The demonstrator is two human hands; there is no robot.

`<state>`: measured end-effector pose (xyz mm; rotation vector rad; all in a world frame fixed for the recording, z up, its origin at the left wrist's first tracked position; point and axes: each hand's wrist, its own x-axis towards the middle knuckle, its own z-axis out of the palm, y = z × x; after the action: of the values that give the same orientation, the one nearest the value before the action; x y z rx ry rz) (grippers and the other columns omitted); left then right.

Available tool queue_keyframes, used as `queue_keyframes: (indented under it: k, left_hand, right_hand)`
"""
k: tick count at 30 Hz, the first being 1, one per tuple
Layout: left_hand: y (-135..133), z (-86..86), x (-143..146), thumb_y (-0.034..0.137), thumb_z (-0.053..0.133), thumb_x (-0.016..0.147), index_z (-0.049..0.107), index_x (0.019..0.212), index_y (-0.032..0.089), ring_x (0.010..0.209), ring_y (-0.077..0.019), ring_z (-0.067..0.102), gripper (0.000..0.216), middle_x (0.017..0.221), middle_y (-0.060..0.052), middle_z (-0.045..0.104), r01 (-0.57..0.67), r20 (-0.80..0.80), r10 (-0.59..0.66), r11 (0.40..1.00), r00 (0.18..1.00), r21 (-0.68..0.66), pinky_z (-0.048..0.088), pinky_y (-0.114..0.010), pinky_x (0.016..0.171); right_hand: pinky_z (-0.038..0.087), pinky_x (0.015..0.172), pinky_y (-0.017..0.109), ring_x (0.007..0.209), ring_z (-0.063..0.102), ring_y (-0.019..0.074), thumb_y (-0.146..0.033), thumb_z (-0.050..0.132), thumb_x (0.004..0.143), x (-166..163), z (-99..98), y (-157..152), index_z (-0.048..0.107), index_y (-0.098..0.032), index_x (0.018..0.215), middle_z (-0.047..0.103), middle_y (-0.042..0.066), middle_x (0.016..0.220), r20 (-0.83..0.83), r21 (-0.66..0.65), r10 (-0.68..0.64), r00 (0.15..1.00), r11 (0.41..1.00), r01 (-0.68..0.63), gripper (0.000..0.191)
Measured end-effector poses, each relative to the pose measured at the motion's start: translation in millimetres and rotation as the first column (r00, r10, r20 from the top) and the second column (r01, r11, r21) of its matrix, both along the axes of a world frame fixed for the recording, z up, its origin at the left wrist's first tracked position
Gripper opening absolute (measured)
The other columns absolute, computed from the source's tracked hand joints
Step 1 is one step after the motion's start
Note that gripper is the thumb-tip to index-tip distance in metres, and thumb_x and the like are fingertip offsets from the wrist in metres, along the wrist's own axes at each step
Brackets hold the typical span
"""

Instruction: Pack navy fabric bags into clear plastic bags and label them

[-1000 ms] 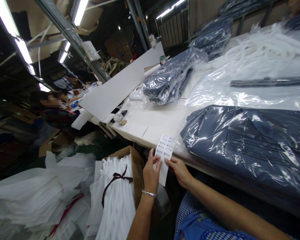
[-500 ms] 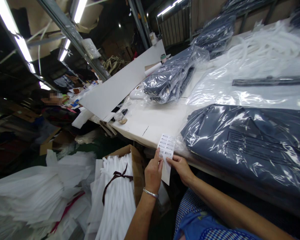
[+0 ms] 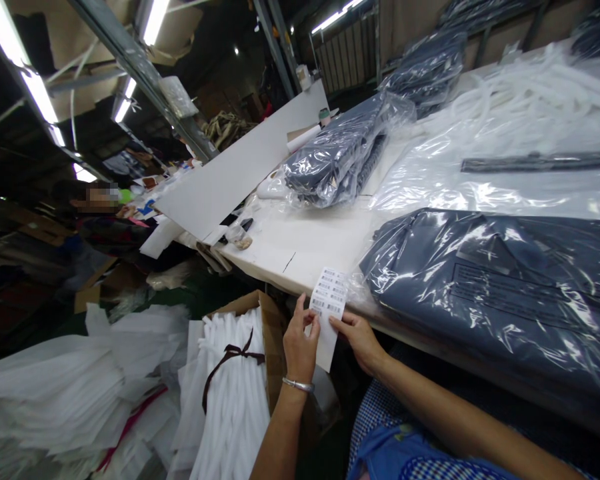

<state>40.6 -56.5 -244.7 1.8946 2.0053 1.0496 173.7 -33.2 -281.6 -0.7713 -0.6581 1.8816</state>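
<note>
A white sheet of barcode stickers [image 3: 330,293] is held upright by the front edge of the table. My right hand [image 3: 360,340] grips its right side between thumb and fingers. The printed rows fill the sheet's upper part, and its lower part is bare backing. My left hand [image 3: 300,347], with a silver bangle at the wrist, pinches at the sheet's left edge by the lowest printed row. Whether a single sticker is between those fingertips is too small to tell. To the right, a dark garment in a clear plastic bag [image 3: 500,280] lies on the table.
More bagged dark garments [image 3: 330,160] lie farther back on the white table [image 3: 270,247]. A cardboard box [image 3: 273,333] of tied white foam tubes [image 3: 235,393] stands below left, beside a heap of white sheets [image 3: 70,380]. Another person [image 3: 105,220] is at the far left.
My left hand has shifted slightly down and left along the sheet, and its index finger now lifts off the surface. The right hand keeps its grip.
</note>
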Motion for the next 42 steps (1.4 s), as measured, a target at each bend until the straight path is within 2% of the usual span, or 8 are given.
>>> queue_keyframes:
  k: [7,14,18,23,33,37,40,42]
  left_hand:
    - [-7,0.6,-3,0.028,0.060,0.090,0.044,0.141,0.027,0.108,-0.0204,0.064,0.053,0.122,-0.006,0.068,0.053,-0.154,-0.047,0.998,0.987,0.033,0.051,-0.037,0.098]
    - [-9,6.3,0,0.027,0.054,0.093,0.063,0.118,0.025,0.111,-0.0201,0.065,0.027,0.130,-0.007,0.064,0.124,-0.211,-0.110,0.991,0.971,0.053,0.054,-0.034,0.095]
    - [-10,8.0,1,0.030,0.051,0.095,0.062,0.122,0.026,0.107,-0.0192,0.067,0.029,0.134,-0.005,0.062,0.136,-0.225,-0.122,0.990,0.967,0.046,0.054,-0.032,0.091]
    - [-12,10.1,1,0.031,0.053,0.094,0.046,0.141,0.026,0.095,-0.0181,0.070,0.048,0.109,-0.004,0.074,0.109,-0.220,-0.104,0.994,0.970,0.012,0.055,-0.030,0.086]
    - [-11,5.7,3,0.029,0.045,0.097,0.043,0.143,0.024,0.092,-0.0184,0.069,0.046,0.103,-0.007,0.073,0.101,-0.349,-0.094,0.995,0.932,0.000,0.055,-0.030,0.084]
    - [-7,8.4,4,0.026,0.053,0.093,0.042,0.143,0.027,0.088,-0.0168,0.070,0.051,0.102,-0.003,0.074,0.029,-0.177,-0.024,0.999,0.984,0.024,0.055,-0.031,0.085]
    - [1,16.8,1,0.028,0.059,0.089,0.035,0.146,0.027,0.087,-0.0152,0.070,0.062,0.099,-0.001,0.073,-0.062,0.140,0.059,0.998,0.988,0.019,0.056,-0.032,0.086]
    - [9,24.4,-3,0.032,0.061,0.088,0.033,0.147,0.026,0.089,-0.0151,0.070,0.066,0.099,-0.002,0.072,-0.098,0.382,0.080,0.995,0.920,0.028,0.056,-0.033,0.087]
  right_hand:
    - [0.049,0.095,0.044,0.103,0.067,0.0275,-0.044,0.084,0.066,-4,-0.3,-3,0.071,-0.023,0.110,0.072,0.007,0.112,-0.111,-0.033,0.005,0.994,0.999,-0.009,0.050]
    - [0.047,0.097,0.047,0.100,0.067,0.0293,-0.045,0.084,0.064,-2,-3.6,-2,0.074,-0.019,0.102,0.073,0.009,0.108,-0.013,0.033,-0.004,1.000,0.999,0.005,0.047]
    - [0.049,0.093,0.046,0.096,0.068,0.0293,-0.048,0.083,0.065,1,-0.2,-1,0.074,-0.019,0.101,0.074,0.009,0.105,0.002,0.062,-0.003,1.000,0.998,0.003,0.047]
    - [0.051,0.089,0.045,0.093,0.069,0.0299,-0.050,0.083,0.065,1,-0.4,-1,0.074,-0.020,0.100,0.075,0.008,0.102,0.028,0.076,-0.016,0.999,0.997,0.014,0.047]
    - [0.052,0.089,0.044,0.096,0.068,0.0303,-0.046,0.081,0.069,-2,-3.8,-3,0.074,-0.018,0.100,0.074,0.009,0.105,0.045,0.097,-0.038,0.998,0.995,0.033,0.042]
    - [0.052,0.089,0.044,0.096,0.068,0.0299,-0.045,0.080,0.069,-4,3.5,-4,0.073,-0.019,0.102,0.074,0.009,0.107,0.022,0.076,-0.051,0.998,0.996,0.049,0.043]
    - [0.051,0.091,0.044,0.098,0.067,0.0288,-0.041,0.080,0.069,-9,10.3,1,0.073,-0.020,0.104,0.074,0.008,0.107,0.021,0.072,-0.081,0.997,0.994,0.079,0.041]
    - [0.050,0.093,0.044,0.100,0.067,0.0282,-0.038,0.080,0.068,-14,15.2,7,0.072,-0.021,0.104,0.074,0.008,0.107,0.026,0.077,-0.111,0.994,0.991,0.109,0.040]
